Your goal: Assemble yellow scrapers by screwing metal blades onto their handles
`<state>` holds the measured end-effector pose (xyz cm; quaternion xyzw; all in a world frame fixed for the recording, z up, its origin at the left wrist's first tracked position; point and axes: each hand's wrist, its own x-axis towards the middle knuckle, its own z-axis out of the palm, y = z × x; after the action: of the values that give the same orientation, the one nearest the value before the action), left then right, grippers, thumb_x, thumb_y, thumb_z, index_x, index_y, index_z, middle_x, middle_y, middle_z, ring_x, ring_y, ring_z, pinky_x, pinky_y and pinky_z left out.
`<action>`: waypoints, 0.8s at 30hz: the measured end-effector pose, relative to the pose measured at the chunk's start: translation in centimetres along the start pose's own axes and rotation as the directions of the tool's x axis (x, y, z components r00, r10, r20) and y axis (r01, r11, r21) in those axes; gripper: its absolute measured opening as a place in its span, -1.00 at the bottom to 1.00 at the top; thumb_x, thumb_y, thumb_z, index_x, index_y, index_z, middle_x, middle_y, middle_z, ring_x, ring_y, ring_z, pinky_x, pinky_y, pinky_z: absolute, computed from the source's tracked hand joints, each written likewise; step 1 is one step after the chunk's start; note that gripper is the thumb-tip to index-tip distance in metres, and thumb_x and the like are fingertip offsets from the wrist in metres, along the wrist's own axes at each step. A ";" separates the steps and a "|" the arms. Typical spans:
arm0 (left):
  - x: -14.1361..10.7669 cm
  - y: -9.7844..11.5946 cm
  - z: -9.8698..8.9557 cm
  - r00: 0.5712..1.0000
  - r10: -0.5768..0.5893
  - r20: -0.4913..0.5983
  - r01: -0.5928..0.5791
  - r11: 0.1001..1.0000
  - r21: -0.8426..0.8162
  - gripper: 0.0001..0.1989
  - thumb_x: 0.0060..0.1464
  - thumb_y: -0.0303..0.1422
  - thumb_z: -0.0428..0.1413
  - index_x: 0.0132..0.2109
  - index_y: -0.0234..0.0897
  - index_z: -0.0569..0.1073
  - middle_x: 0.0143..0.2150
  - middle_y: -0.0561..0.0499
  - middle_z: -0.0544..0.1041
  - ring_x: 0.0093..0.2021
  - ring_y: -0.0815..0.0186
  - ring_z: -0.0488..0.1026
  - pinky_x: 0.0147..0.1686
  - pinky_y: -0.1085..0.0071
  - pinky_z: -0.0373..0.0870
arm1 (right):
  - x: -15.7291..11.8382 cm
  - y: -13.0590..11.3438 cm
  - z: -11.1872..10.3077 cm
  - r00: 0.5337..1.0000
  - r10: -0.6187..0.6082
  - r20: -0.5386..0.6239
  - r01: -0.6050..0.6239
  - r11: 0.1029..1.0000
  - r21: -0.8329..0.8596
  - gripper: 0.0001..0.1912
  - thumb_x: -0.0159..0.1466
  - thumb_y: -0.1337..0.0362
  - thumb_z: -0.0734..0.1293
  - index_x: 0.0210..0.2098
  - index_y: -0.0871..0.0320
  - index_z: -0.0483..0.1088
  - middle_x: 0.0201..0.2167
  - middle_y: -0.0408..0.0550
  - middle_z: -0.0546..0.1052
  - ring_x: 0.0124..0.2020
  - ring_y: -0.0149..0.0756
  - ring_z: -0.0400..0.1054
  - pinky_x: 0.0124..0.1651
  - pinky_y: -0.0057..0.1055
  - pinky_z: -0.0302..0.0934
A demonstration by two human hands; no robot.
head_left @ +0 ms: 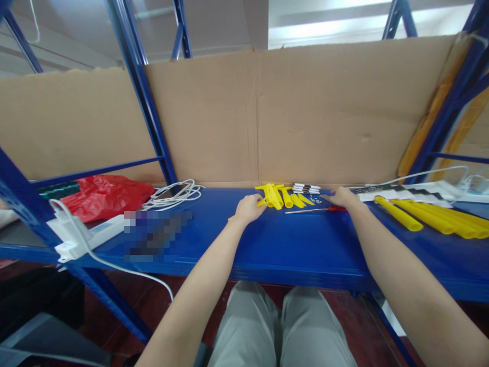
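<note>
My left hand (250, 208) is closed around a yellow plastic part (262, 202), whose ends show on both sides of the hand. Just right of it lies a pile of yellow T-shaped plastic parts (272, 196), with several small flat yellow pieces (300, 200) alongside. My right hand (344, 197) is low over the blue shelf, fingers together at a small greyish item that I cannot make out. A screwdriver (336, 208) with a red handle lies under the right wrist, its shaft pointing left. Tiny bits (316, 200) are scattered near the right fingertips.
Black-and-white strips (305, 188) lie by the cardboard wall (324, 112). Yellow tubes (401, 214) are at right, before a long black-and-white strip (405, 193). To the left are a white power strip (103, 232), coiled white cable (175, 194) and a red plastic bag (110, 196).
</note>
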<state>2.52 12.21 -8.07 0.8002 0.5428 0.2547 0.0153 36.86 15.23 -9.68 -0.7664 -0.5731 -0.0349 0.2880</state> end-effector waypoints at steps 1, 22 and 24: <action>0.0 0.0 0.0 1.000 0.001 0.001 -0.001 1.000 0.000 -0.73 0.07 -0.28 0.09 -0.09 -0.22 0.52 -0.08 -0.10 0.56 -0.02 0.10 0.47 -0.03 0.29 0.37 | -0.3 -0.6 -0.5 0.994 0.079 0.071 -0.073 0.994 -0.084 -0.63 -0.02 -0.04 0.39 -0.44 0.15 0.48 -0.29 0.19 0.55 -0.11 0.13 0.40 -0.03 0.14 0.16; 0.0 0.1 0.2 0.995 0.077 0.066 -0.075 0.997 -0.019 -0.68 0.06 -0.25 0.12 -0.05 -0.25 0.52 -0.05 -0.10 0.55 -0.06 0.15 0.48 -0.06 0.35 0.36 | -2.6 -3.2 -1.6 0.950 0.281 0.135 -0.236 0.931 -0.277 -0.35 0.15 -0.14 0.25 -0.03 0.30 0.40 -0.03 0.36 0.43 0.03 0.11 0.32 0.05 0.06 0.12; 0.0 0.1 0.2 0.995 0.077 0.069 -0.075 0.997 -0.022 -0.69 0.06 -0.25 0.12 -0.06 -0.26 0.52 -0.06 -0.11 0.55 -0.06 0.15 0.48 -0.07 0.35 0.36 | -2.2 -2.8 -1.2 0.952 0.280 0.125 -0.239 0.934 -0.266 -0.37 0.13 -0.12 0.28 -0.05 0.29 0.41 -0.07 0.35 0.45 0.01 0.10 0.33 0.03 0.04 0.14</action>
<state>2.64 12.18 -8.21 0.8284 0.5087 0.2323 0.0322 33.94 13.26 -8.42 -0.8657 -0.4791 -0.0057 0.1451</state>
